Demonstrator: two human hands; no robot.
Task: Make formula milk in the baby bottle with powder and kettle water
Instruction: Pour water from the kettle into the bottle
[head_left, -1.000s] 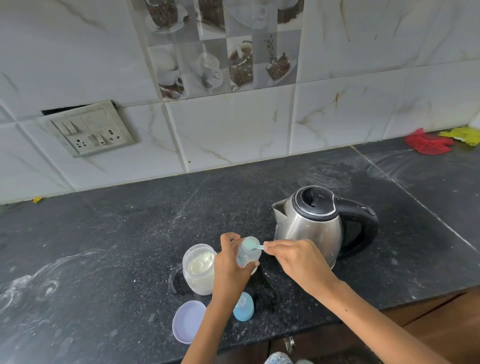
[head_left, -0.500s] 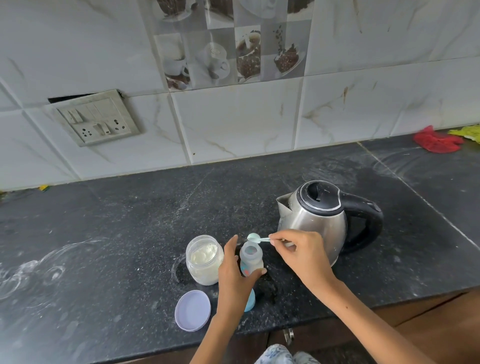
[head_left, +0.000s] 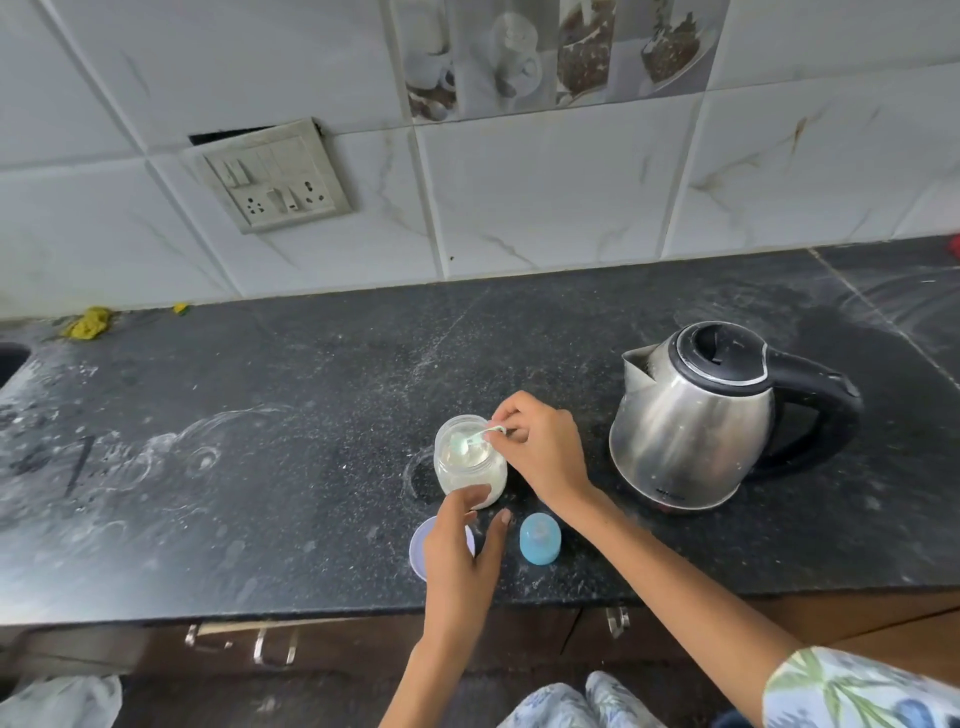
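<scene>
Spoon (head_left: 470, 438) now over one jar (head_left: 470, 462); right hand (head_left: 545, 447) pinching it, left hand (head_left: 460, 556) relaxed.

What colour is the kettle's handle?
Black, matching its lid; the kettle body is bare steel. Seen best in the head view.

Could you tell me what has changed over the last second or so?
The right hand carried the spoon from the bottle to the powder jar. The left hand let go of the bottle and now steadies the jar. Kettle and lid stayed put.
</scene>
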